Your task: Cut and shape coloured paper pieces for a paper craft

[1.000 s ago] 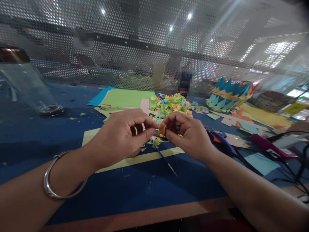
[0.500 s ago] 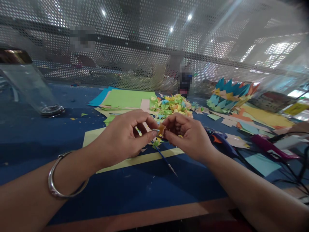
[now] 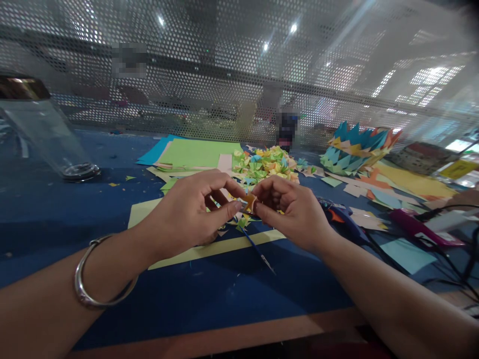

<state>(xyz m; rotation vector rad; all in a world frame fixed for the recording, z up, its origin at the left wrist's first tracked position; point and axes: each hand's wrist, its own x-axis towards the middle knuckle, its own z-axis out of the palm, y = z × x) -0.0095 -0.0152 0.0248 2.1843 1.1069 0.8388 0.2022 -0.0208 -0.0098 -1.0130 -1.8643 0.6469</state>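
My left hand [image 3: 198,209] and my right hand [image 3: 294,207] meet over the middle of the table. Between their fingertips is a small folded piece of orange-yellow paper [image 3: 250,200]. Thumb and forefinger of each hand pinch it from either side; its far part is hidden by the fingers. Just below lies a thin blue stick with a pale tip [image 3: 256,247], over a strip of pale yellow paper [image 3: 224,250]. Behind my hands is a heap of small folded paper flowers [image 3: 271,162], mostly green and yellow.
Sheets of green paper [image 3: 204,152] lie behind my left hand. A glass bottle [image 3: 48,132] stands at left. To the right are a blue glue gun [image 3: 350,222], a purple device [image 3: 422,227] with cables, and a spiky paper bowl [image 3: 355,149]. A perforated screen [image 3: 224,85] closes the back.
The small folded paper has turned slightly between my fingertips and shows a little less of its face. Both hands stay almost in place.
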